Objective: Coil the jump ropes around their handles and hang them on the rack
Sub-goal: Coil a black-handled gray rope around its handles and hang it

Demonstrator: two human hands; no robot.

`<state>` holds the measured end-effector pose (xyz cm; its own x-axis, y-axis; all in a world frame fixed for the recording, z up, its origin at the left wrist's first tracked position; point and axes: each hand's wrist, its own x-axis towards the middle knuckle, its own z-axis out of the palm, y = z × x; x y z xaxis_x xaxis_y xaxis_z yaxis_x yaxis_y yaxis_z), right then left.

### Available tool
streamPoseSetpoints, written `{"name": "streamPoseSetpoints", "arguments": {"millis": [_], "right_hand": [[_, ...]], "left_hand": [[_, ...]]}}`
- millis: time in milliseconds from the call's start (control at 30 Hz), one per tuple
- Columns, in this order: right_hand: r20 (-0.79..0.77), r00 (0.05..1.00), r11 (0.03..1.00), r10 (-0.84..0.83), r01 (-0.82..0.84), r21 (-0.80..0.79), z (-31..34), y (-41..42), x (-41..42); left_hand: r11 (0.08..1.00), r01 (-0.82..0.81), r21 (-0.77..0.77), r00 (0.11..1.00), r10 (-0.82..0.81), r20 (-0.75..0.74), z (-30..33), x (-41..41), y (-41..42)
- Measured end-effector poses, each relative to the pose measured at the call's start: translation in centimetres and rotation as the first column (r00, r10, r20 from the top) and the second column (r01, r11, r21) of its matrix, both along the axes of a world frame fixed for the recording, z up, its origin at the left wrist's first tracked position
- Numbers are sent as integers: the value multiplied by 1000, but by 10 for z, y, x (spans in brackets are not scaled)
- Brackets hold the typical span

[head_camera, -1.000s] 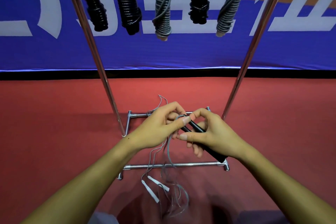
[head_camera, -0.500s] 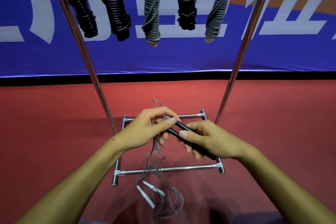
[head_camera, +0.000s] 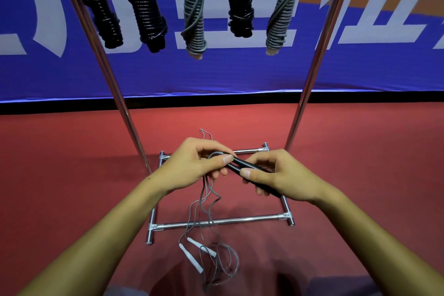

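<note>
While the right hand (head_camera: 286, 175) curls its fingers around the black handles (head_camera: 249, 170), the left hand (head_camera: 192, 166) pinches the grey rope (head_camera: 206, 202) at their upper end, above the rack (head_camera: 221, 221) base; five coiled ropes (head_camera: 194, 19) hang overhead.

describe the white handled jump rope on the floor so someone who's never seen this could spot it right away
Start at the metal rack on the red floor. Just in front of its near base bar lies a loose grey jump rope with two white handles. Unlike the five bundles hanging above, it is uncoiled.
</note>
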<state>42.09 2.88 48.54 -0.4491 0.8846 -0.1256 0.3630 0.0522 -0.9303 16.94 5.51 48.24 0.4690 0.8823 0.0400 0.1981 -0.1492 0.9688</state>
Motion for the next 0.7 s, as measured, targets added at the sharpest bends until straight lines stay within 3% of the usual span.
{"name": "streamPoseSetpoints", "arguments": {"millis": [167, 367, 567, 700], "right_hand": [[-99, 985, 988, -142, 148, 47, 3, 7, 16], [-237, 966, 994, -102, 111, 26, 2, 13, 39], [-96, 990, 991, -100, 108, 81, -24, 16, 5], [-116, 993, 998, -14, 20, 56, -33, 5, -42]], "left_hand": [[981, -192, 26, 974, 187, 128, 1, -2, 6], [936, -349, 51, 918, 331, 221, 6, -11, 11], [899, -438, -25, 854, 425, 299, 6, 1, 9], [894, -425, -143, 827, 448, 339, 5, 19, 8]]}}
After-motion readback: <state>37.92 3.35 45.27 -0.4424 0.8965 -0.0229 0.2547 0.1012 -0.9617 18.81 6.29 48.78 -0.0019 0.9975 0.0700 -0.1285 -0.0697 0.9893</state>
